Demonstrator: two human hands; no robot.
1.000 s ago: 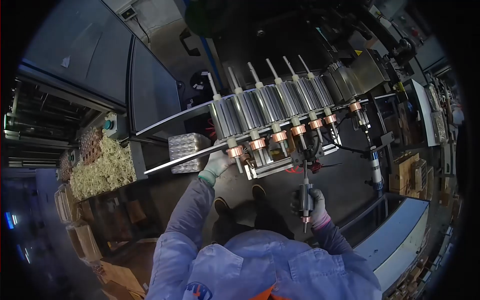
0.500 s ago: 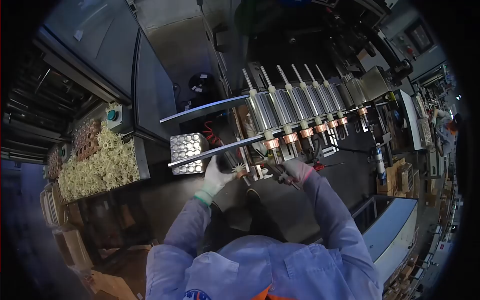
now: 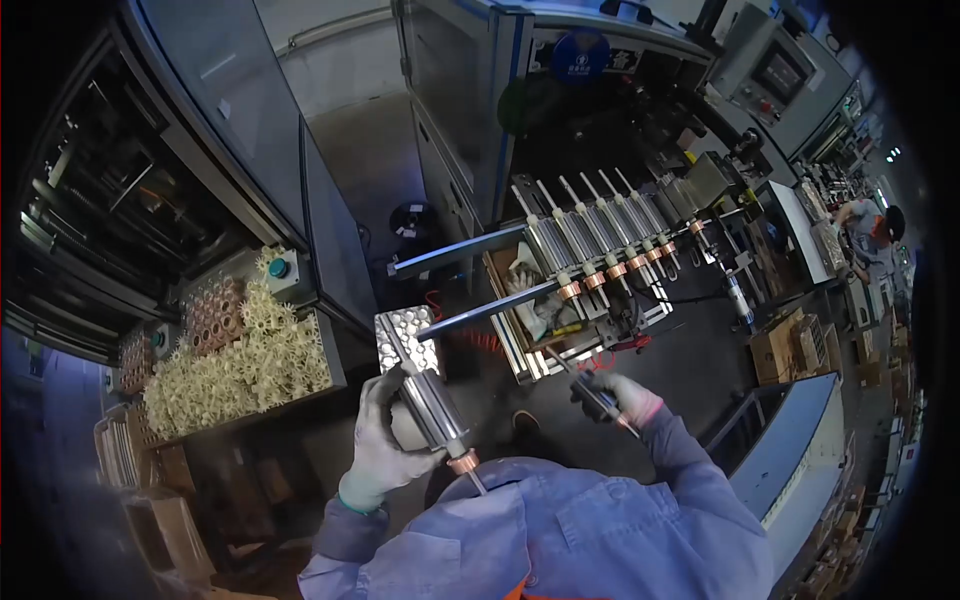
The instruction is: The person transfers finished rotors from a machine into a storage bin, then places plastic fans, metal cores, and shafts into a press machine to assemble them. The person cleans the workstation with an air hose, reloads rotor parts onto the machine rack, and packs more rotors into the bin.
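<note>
While the person stands beside a pair of metal rails (image 3: 462, 250), the head view shows each gloved hand gripping a motor armature. The left hand (image 3: 370, 455) curls its fingers around the larger armature (image 3: 433, 408), which it holds tilted in front of the body. Its bright steel core lies between thumb and fingers, with the copper commutator (image 3: 463, 462) at the lower end near the jacket (image 3: 450, 545). The upper end of the shaft overlaps a block of shiny round pieces (image 3: 425, 352); whether they touch cannot be told.

The right hand (image 3: 634, 396) has its fingers closed on the smaller armature (image 3: 594, 394), also slanted, its shaft pointing up and left towards the rails. Part of the core is hidden by the grip.

Beyond the hands, a row of armatures (image 3: 583, 240) lies across the rails, copper ends facing the person. A red coiled hose (image 3: 487, 343) hangs near the rails. To the left, pale star-shaped pieces (image 3: 235, 372) are heaped on a desk beside copper rings (image 3: 215, 313), near a green button (image 3: 279, 268). Far right, another person (image 3: 872, 240) bends forward.
</note>
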